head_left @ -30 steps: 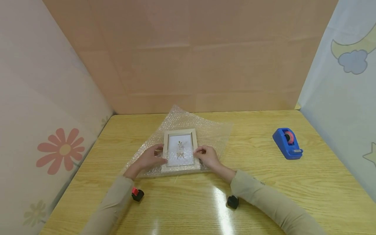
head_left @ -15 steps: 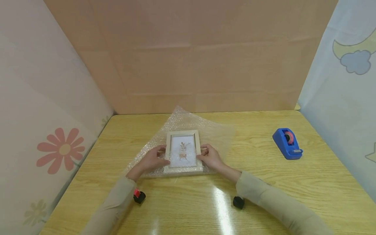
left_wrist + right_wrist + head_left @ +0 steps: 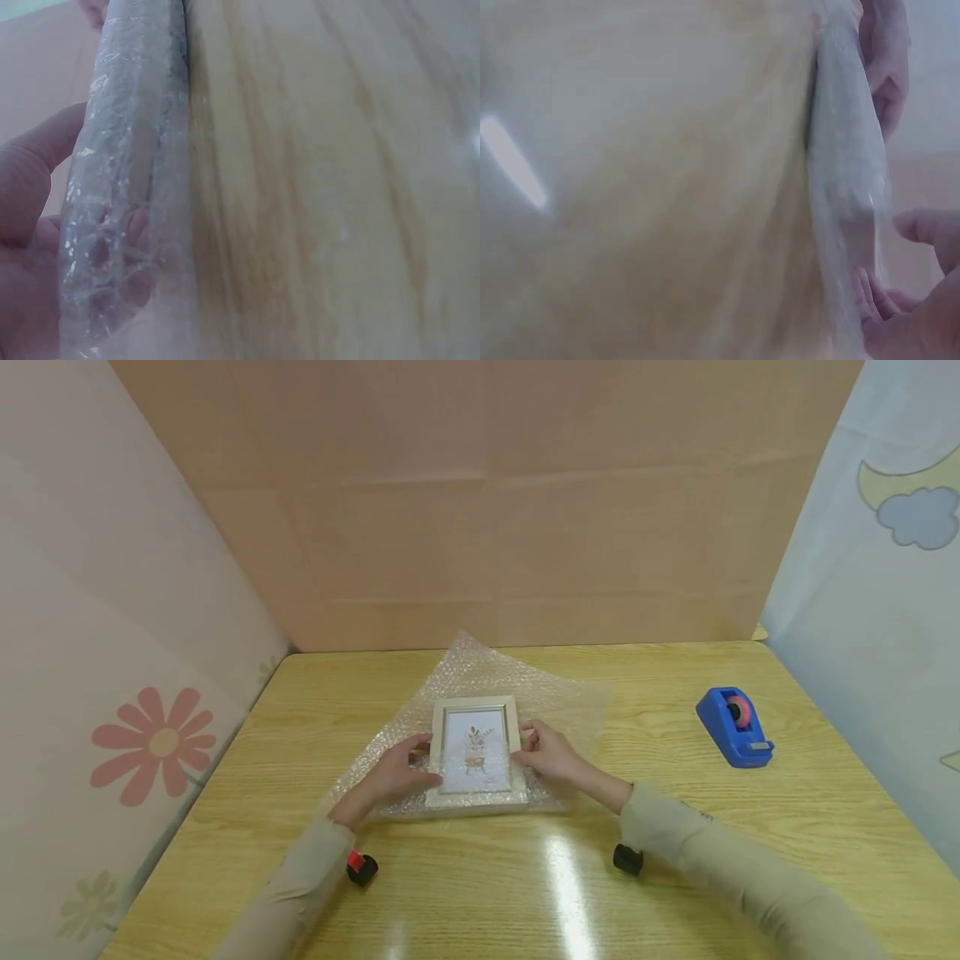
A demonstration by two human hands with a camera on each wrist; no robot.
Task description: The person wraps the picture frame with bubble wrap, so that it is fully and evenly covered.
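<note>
A pale picture frame [image 3: 476, 702] with a small plant print lies face up on a sheet of bubble wrap [image 3: 468, 670]. The wrap's near part is folded over the frame's lower portion. My left hand [image 3: 397, 770] holds the frame at its left side, thumb on the lower left front. On the opposite side my right hand [image 3: 553, 753] grips the right edge, thumb on top and fingers bent beside it. Folded bubble wrap [image 3: 124, 157] fills the near edge in the left wrist view, with fingers showing through it; the right wrist view has the wrapped edge [image 3: 847, 165] too.
A blue tape dispenser [image 3: 735, 727] with a pink roll stands at the right of the wooden table [image 3: 480, 877]. The wrap's far corner points to the back wall [image 3: 487, 527]. Small black wrist cameras hang below both sleeves.
Both hands, the picture frame and the wrap have shifted a little to the right and slightly nearer. The right thumb and fingers have moved apart around the frame's edge.
</note>
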